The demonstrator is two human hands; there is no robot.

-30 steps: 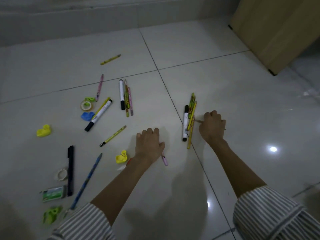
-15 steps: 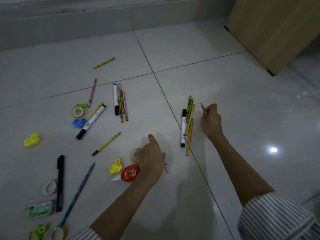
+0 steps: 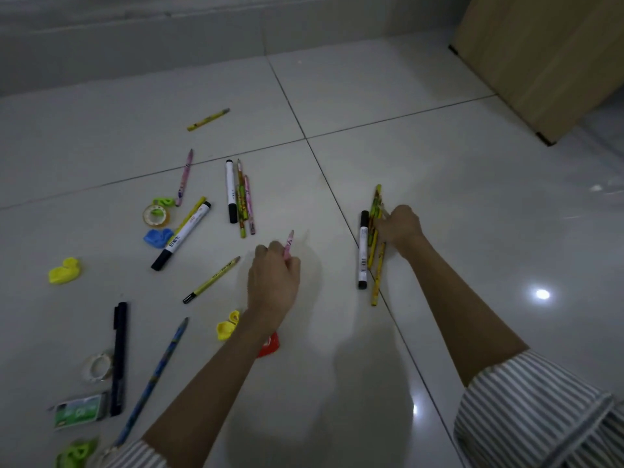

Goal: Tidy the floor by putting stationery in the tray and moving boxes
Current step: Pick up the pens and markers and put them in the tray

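Note:
My left hand (image 3: 273, 282) is shut on a pink pencil (image 3: 289, 243) and holds it above the floor, tip pointing away. My right hand (image 3: 400, 229) rests against a bundle of yellow pencils (image 3: 374, 251) lying next to a white marker (image 3: 363, 249); its fingers pinch a thin pencil at the bundle. More pens, pencils and markers (image 3: 233, 190) lie scattered on the white tiles to the left. No tray is in view.
A cardboard box (image 3: 547, 59) stands at the back right. Tape rolls (image 3: 156, 216), yellow (image 3: 64, 271) and blue clips, a green eraser box (image 3: 79, 412), a black pen (image 3: 119, 356) and a red correction tape (image 3: 270, 346) under my left forearm litter the left floor.
My left hand lifted the pink pencil off the floor. My right hand moved from beside the yellow pencil bundle, raised a thin pencil, then brought it down onto the bundle.

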